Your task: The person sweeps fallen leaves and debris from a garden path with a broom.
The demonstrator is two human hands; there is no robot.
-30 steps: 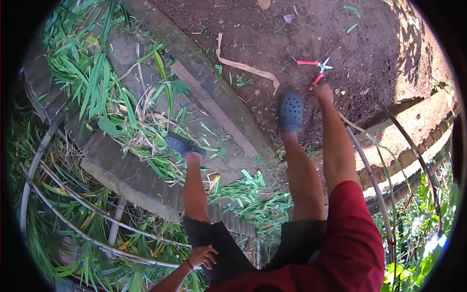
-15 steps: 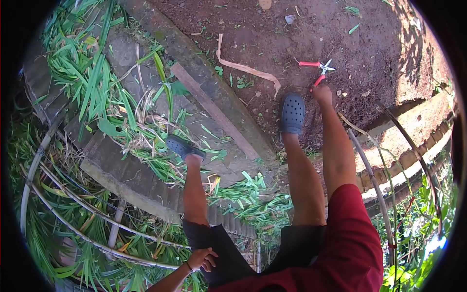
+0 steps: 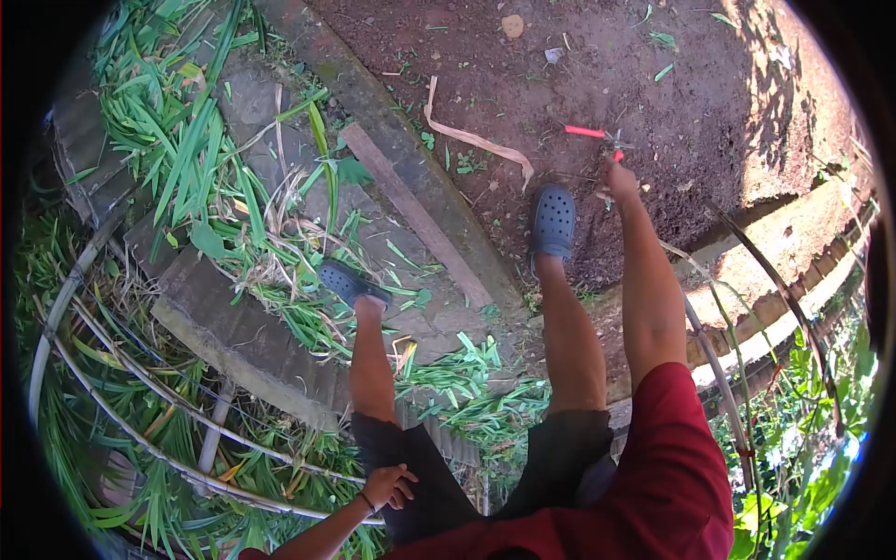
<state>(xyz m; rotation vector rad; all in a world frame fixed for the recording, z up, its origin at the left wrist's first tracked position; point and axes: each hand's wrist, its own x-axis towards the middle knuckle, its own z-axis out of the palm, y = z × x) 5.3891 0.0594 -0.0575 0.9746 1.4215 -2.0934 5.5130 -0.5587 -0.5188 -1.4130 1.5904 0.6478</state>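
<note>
Bare soil [image 3: 709, 103] beside leaf-strewn paving [image 3: 280, 121]

shears: red-handled pruning shears [image 3: 602, 140], the only tool near my fingers
handles: two red grips; one [image 3: 585, 132] sticks out to the side, clear to see; the other is mostly covered where I hold it, just a red tip showing
blades: short, pale metal, blurred; can't tell if apart or closed
pose: low over the bare brown soil, tilted; can't tell if the tip touches the dirt
location: far end of my outstretched right arm, just beyond my blue clog, well past the concrete edging
grip: my right hand [image 3: 620, 177] wraps the near handle from below
contact: left hand nowhere near them
</note>
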